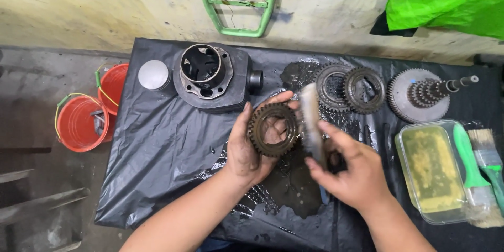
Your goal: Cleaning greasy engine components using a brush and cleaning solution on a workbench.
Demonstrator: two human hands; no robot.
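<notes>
Both forearms are reaching up from the bottom edge over the black sheet [157, 147] covering the bench. Left hand [249, 144] is cupping a rusty gear [272, 129] from behind, fingers curled round its rim and holding it just above the sheet's wet, oily middle. Right hand [349, 170] is clamping a brush [311, 121] between thumb and fingers, and the bristles are pressing against the gear's right edge. Oil is coating both palms, so the gear is likely to be slipping in that grip; a hard stroke could be knocking it down onto the two gears [349, 89] lying just behind. Bristles skidding off the teeth could be scraping the left thumb. Grime could also be flicking toward the open tray [404, 149] of yellowish fluid near the right wrist, where two paintbrushes [480, 178] are resting.
</notes>
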